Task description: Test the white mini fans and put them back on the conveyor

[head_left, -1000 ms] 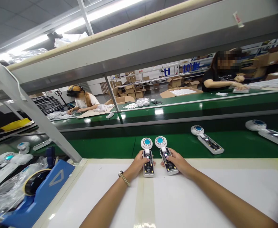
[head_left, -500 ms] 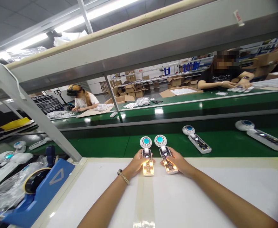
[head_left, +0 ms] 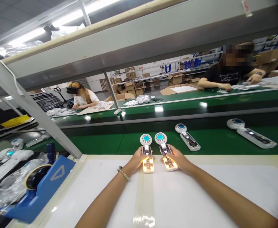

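My left hand [head_left: 138, 160] is closed around a white handheld fan [head_left: 148, 166] with a round slotted head and a turquoise centre. Its clear-fronted handle glows amber, and my thumb lies on the front. In the same manner my right hand [head_left: 178, 159] grips a second lit fan [head_left: 164, 148], tilted a little to the left. Both fans are side by side, heads pointing away from me, above the near edge of the green belt [head_left: 101, 142]. Two more fans lie on the belt to the right, a nearer one [head_left: 188, 141] and a farther one [head_left: 256, 137].
A white work surface [head_left: 101, 196] lies under my forearms. At left stand a blue tape dispenser [head_left: 55, 177] and several fans among plastic bags. A slanted metal post [head_left: 46, 117] and an overhead shelf [head_left: 134, 41] frame the view. Two people work across the belt.
The two fans on the belt have shifted left. My hands keep hold of the lit fans in nearly the same place. The person at the far right has moved their hands apart.
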{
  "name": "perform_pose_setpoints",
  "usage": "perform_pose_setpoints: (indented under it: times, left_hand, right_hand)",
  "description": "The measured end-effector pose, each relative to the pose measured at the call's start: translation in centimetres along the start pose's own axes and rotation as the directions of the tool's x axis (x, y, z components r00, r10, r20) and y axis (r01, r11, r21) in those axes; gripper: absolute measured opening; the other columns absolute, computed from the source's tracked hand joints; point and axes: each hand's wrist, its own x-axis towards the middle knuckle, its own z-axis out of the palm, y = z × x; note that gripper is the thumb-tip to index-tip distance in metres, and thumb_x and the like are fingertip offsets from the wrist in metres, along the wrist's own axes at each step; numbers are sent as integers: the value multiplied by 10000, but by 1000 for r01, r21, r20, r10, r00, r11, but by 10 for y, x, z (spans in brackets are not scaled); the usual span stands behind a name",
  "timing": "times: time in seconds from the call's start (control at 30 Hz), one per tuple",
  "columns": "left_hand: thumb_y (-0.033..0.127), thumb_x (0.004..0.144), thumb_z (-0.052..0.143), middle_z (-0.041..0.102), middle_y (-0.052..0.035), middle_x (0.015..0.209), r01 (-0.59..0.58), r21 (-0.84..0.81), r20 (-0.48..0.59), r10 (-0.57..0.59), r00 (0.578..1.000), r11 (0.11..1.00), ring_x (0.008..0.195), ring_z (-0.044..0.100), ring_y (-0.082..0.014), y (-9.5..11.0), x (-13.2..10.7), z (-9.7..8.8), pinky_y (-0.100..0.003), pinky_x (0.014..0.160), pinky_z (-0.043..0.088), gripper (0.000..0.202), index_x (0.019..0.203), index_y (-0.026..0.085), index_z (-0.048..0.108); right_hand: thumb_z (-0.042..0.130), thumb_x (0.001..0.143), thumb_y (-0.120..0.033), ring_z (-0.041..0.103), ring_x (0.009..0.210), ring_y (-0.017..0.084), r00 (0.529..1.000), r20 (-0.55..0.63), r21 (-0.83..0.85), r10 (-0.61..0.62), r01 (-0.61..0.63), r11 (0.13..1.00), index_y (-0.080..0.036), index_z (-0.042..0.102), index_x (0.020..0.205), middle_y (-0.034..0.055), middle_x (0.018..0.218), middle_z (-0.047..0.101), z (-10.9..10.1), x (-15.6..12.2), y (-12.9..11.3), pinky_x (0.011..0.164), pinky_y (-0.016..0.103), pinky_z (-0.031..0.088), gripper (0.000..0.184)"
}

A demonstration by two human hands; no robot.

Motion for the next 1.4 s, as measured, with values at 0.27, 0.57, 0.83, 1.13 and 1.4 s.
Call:
perform_pose_setpoints:
  times: [0.27, 0.57, 0.83, 1.13, 1.4]
  left_hand:
    - [186, 670, 671, 567, -110, 1032, -15, -2, 15, 15, 1000, 1000, 842, 630, -232, 0, 0, 0, -371, 725, 484, 403, 997, 169, 436]
    - [185, 689, 640, 602, -92, 921, -3, 40, -36, 4, 999, 999, 819, 634, -230, -3, 3, 0, -330, 670, 490, 373, 997, 159, 431]
    - [167, 653, 660, 527, -124, 1117, -37, 6, 7, 37, 999, 999, 839, 632, -236, -4, 3, -2, -366, 696, 501, 402, 982, 169, 429]
    - [180, 660, 644, 556, -98, 1013, -17, 11, -24, 17, 1000, 1000, 785, 638, -224, -8, 7, -2, -322, 629, 502, 359, 942, 158, 425]
    - [196, 666, 658, 567, -107, 1015, -19, -4, -10, 19, 1000, 1000, 789, 639, -214, -10, 8, -5, -336, 666, 501, 365, 961, 161, 447]
  right_hand:
    - [537, 706, -304, 653, 780, 254, 1000, -6, 12, 27, -27, 1000, -190, 371, 1142, 44, 781, 653, 2, -2, -4, 693, 368, 485, 480]
    - [530, 740, -276, 655, 773, 248, 999, 0, 38, 34, -34, 999, -214, 380, 1173, 38, 802, 658, -1, 2, 1, 656, 361, 497, 462]
    - [558, 726, -290, 660, 756, 253, 999, 14, 80, 36, -37, 996, -218, 380, 1136, 30, 752, 656, -2, 2, 3, 646, 364, 505, 453]
    - [561, 720, -271, 665, 751, 257, 1000, 6, 99, 10, -10, 995, -221, 366, 1179, 38, 802, 667, -3, 5, 9, 685, 389, 509, 502]
    - [610, 679, -282, 659, 766, 268, 1000, 18, 123, -4, 2, 992, -212, 314, 1202, 50, 874, 634, -3, 6, 10, 734, 427, 496, 605]
